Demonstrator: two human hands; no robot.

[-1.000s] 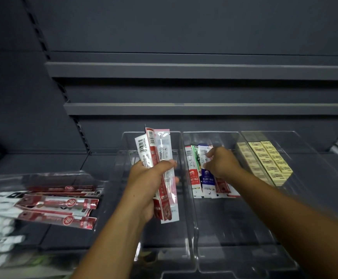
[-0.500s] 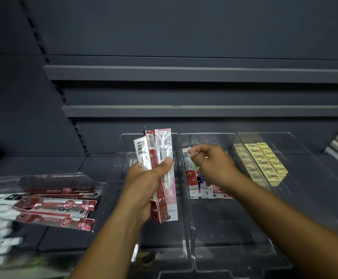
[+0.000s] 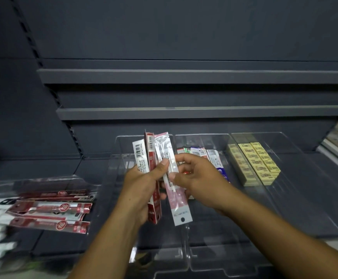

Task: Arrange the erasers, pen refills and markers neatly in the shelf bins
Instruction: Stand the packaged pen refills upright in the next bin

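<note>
Head view, down onto a dark grey shelf (image 3: 49, 164) under two bare rails (image 3: 184, 76). Left bin (image 3: 164, 242), middle bin (image 3: 234, 228) and right bin (image 3: 295, 178), all clear, side by side on it, walls touching. Open floor in the near half of each. Far left, a clear tray (image 3: 43, 177) of red packs (image 3: 49, 208) lying crosswise, with blurred white ones nearer the camera. In the right bin, yellow erasers (image 3: 258, 164) in tidy rows toward the back left. At the back of the middle bin, refill packs (image 3: 212, 156) in a row, partly hidden behind the right hand (image 3: 196, 178). Both forearms reaching in from the near edge, hands meeting above the wall between left and middle bins. Left hand (image 3: 142, 184) curled round a fan of refills (image 3: 144, 156) held upright, thumb pressed on the front. Right hand pinching the pink pack (image 3: 178, 200) at the front of that fan, thumb against forefinger.
</note>
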